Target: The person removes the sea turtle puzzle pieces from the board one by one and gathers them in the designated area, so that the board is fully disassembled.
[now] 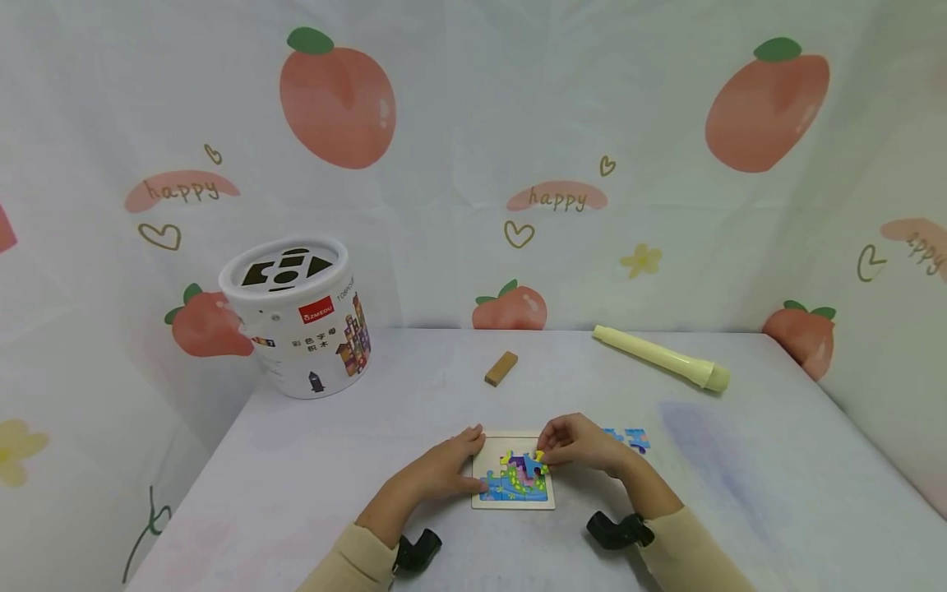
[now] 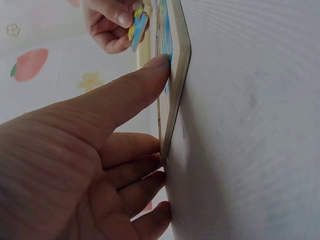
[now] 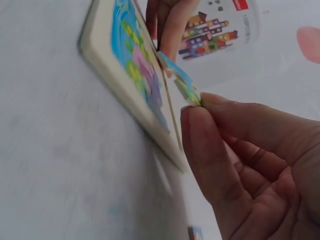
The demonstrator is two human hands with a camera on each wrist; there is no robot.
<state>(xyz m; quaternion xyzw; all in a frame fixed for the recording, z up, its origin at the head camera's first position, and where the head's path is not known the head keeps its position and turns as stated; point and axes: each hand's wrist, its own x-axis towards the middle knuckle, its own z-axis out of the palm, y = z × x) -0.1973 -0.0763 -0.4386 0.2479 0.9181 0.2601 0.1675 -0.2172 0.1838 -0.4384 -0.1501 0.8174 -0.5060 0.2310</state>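
Observation:
A wooden jigsaw board (image 1: 487,452) lies on the table, its lower part filled with blue, green and pink pieces. My left hand (image 1: 442,470) steadies its left side; in the left wrist view the thumb (image 2: 135,90) presses the top near the edge, and the other fingers rest along the side. Thumb and index finger of my right hand (image 1: 584,444) pinch a blue-and-yellow puzzle piece (image 3: 182,80). That piece is tilted and held above the board's right part. Loose blue puzzle pieces (image 1: 636,438) lie right of the board, partly hidden behind the right hand.
Behind the board lies a small wooden block (image 1: 501,368). A pale yellow tube (image 1: 658,357) lies at the back right. A large white bucket (image 1: 296,329) with shaped holes in its lid stands at the back left. A printed cloth (image 1: 444,164) hangs behind the table.

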